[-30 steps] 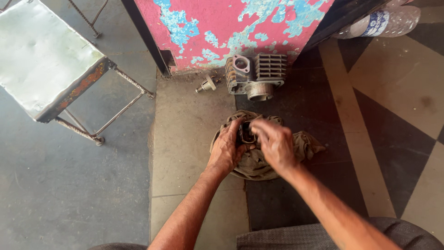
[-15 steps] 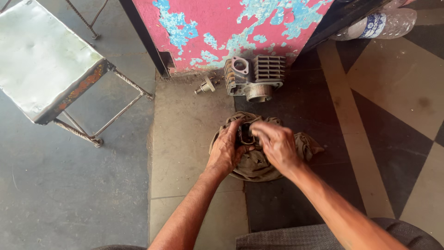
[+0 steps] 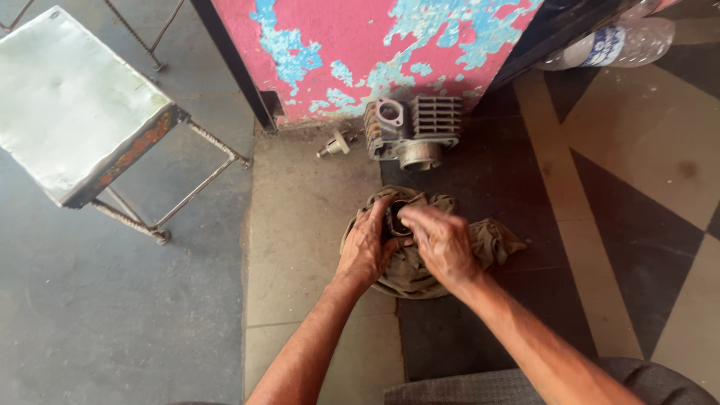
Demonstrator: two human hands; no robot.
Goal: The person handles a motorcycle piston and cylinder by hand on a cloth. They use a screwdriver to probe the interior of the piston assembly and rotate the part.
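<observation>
On the floor lies a crumpled, dirty brown rag [image 3: 487, 241] with a small dark round metal part [image 3: 393, 217] resting in its middle. My left hand [image 3: 367, 244] grips the part and rag from the left side. My right hand [image 3: 442, 241] presses on the part from the right, fingers curled over its top. Most of the part is hidden under my fingers. Beyond the rag, a grey finned engine cylinder [image 3: 412, 131] stands against the wall, and a small metal fitting [image 3: 334, 145] lies just left of it.
A metal stool [image 3: 82, 112] with a pale square seat stands at the upper left. A pink wall with peeling blue paint [image 3: 375, 45] runs along the back. A clear plastic bottle [image 3: 607, 45] lies at the upper right. My knee [image 3: 637, 382] shows at the bottom right.
Both hands stay on the part in the rag; my right hand's fingers have shifted slightly over its top. The rag and other objects have not moved.
</observation>
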